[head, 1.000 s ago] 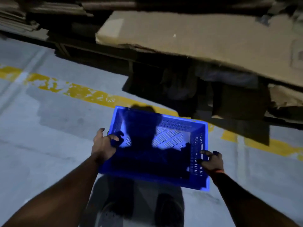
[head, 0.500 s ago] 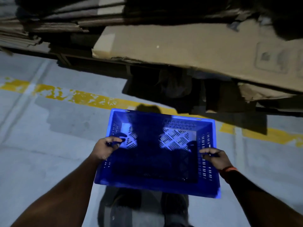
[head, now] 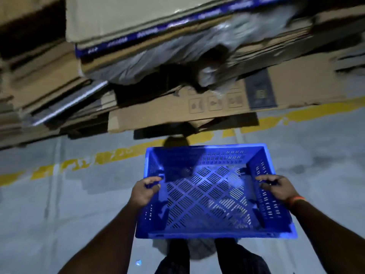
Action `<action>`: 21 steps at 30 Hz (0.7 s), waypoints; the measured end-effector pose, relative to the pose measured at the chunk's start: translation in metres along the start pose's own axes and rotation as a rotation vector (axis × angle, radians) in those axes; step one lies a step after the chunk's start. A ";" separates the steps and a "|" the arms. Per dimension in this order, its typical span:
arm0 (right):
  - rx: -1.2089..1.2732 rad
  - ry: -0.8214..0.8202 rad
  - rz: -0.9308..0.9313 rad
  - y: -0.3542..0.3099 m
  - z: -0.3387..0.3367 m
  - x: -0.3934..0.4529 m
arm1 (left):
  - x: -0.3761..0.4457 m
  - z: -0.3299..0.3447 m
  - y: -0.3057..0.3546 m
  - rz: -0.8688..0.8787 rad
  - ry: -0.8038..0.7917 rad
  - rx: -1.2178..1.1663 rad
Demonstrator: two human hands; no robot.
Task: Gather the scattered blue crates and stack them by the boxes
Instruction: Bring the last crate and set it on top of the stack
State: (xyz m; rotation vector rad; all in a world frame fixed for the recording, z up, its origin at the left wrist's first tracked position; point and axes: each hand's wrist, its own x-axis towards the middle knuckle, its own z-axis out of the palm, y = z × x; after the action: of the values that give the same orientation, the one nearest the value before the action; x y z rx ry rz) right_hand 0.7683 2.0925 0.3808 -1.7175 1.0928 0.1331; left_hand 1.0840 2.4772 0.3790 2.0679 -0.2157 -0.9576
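Blue crate (head: pixel 213 196) upright, open-top, both hands gripping sides

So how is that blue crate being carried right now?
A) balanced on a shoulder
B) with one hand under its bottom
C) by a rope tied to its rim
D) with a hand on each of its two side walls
D: the left hand grips the left wall of the blue crate and the right hand grips the right wall.
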 end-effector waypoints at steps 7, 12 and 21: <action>0.142 0.221 0.058 0.060 -0.120 -0.124 | -0.032 0.090 0.133 0.089 -0.271 0.160; 0.239 0.426 0.101 0.118 -0.200 -0.194 | -0.021 0.199 0.218 0.243 -0.429 0.335; 0.407 0.790 0.246 0.192 -0.317 -0.273 | -0.069 0.404 0.401 0.443 -0.546 0.418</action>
State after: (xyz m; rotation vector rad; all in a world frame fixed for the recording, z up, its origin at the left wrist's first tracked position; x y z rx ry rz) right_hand 0.3481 1.9939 0.5402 -1.2651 1.7583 -0.6266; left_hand 0.8243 2.0025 0.5676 1.9363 -1.1932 -1.2420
